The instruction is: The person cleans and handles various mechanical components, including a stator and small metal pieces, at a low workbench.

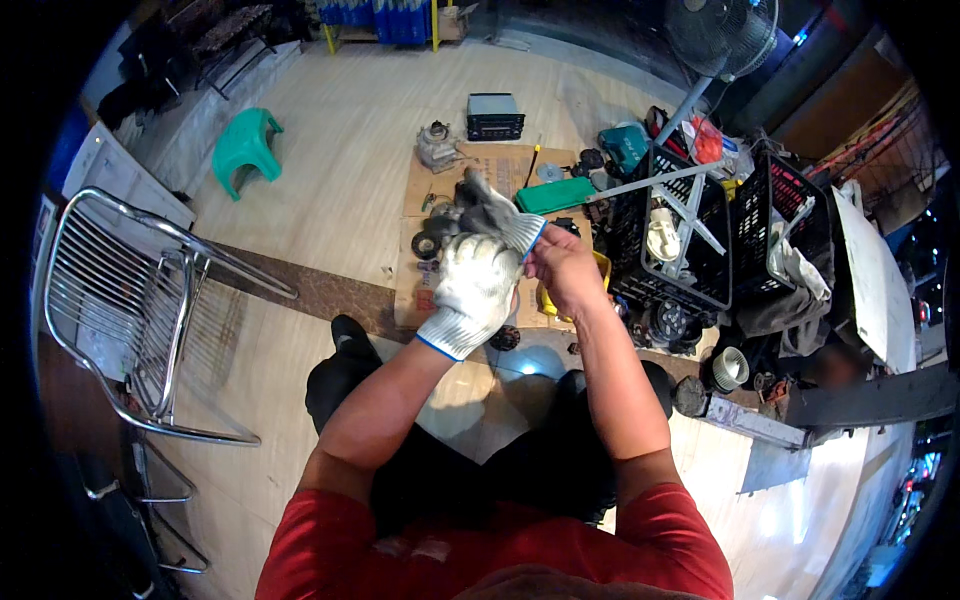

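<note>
My left hand (pixel 468 285) wears a white knitted work glove with a ribbed, blue-edged cuff. Its fingers are curled in against a second work glove (pixel 495 212), which has grey fingers and a white, blue-edged cuff. My right hand (pixel 568 270) is bare and pinches the cuff of that second glove, just right of the left hand. Both hands are held over a flattened cardboard sheet (pixel 418 190) on the floor. Small dark mechanical parts lie under and around the gloves, including a round black part (pixel 425 245). A green case (pixel 555 195) lies just beyond my right hand.
A car stereo (pixel 495 118) and a metal machine part (pixel 437 148) lie at the far side. Black plastic crates (pixel 690 285) with parts stand on the right, near a standing fan (pixel 720 38). On the left are a metal chair (pixel 150 310) and a green stool (pixel 247 148).
</note>
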